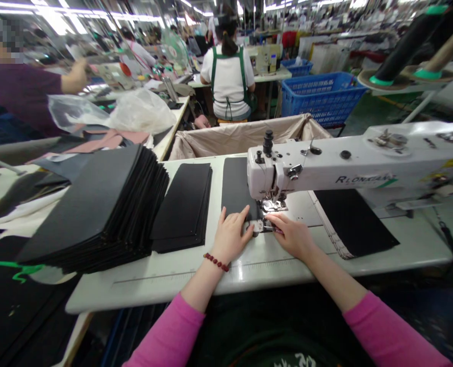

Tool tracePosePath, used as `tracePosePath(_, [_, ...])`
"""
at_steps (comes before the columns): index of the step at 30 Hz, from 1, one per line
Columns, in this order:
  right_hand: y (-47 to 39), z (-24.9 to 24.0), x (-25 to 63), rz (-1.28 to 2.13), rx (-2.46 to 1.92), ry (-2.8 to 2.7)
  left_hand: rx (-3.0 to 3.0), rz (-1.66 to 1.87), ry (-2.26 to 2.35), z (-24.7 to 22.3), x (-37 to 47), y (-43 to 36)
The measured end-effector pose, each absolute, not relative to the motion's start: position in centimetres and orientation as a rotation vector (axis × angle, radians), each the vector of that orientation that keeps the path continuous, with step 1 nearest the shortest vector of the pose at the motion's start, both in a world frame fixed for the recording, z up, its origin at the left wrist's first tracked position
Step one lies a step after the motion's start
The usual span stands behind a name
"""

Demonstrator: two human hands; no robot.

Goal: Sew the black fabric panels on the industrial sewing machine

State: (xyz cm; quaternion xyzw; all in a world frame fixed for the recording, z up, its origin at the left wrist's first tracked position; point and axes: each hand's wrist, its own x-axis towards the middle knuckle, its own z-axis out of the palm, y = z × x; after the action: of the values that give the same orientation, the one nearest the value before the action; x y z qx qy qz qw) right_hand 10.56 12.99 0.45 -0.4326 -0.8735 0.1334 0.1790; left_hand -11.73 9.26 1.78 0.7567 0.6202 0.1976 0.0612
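Observation:
My left hand (231, 235) lies with fingers spread on the near end of a dark grey panel (234, 186), which runs back beside the head of a white sewing machine (306, 168). Fingers of my right hand (294, 237) are drawn together just in front of the lit presser foot (273, 205). A small metal part shows by those fingertips; whether they grip it or something else is not clear. Left of my hands lie a low stack of black panels (184, 206) and a tall stack of dark panels (92, 199).
Black panels with pale edges (354, 221) lie under the machine arm. Behind the table (234, 278) is a beige cloth-lined bin (242, 136). A blue basket (322, 97) stands farther back. Thread cones (406, 48) rise at upper right; people work nearby.

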Motion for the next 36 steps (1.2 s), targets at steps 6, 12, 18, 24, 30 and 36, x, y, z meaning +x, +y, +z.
tracePosePath(6, [13.1, 0.8, 10.9, 0.401, -1.229, -2.427, 2.43, 0.346, 1.746, 3.3, -9.2, 1.8])
tracePosePath(12, [11.7, 1.9, 10.8, 0.468, -1.085, -2.583, 2.496, 0.0, 1.739, 2.8, -8.7, -7.0])
tracePosePath(18, [8.5, 2.3, 9.7, 0.474, -1.094, -2.763, 2.414, 0.102, 1.969, 1.6, -8.2, -7.6])
tracePosePath(24, [3.8, 2.0, 12.6, 0.454, -1.266, -2.669, 2.639, -0.098, 1.775, 3.3, -9.7, -8.7])
tracePosePath(30, [0.2, 1.7, 16.7, 0.76, -1.247, -2.413, 2.77, -0.247, 1.367, 6.5, -13.4, -7.0])
tracePosePath(36, [0.0, 1.4, 22.5, 0.818, -1.511, -1.691, 2.568, -0.002, 1.5, 5.9, -9.0, -3.0])
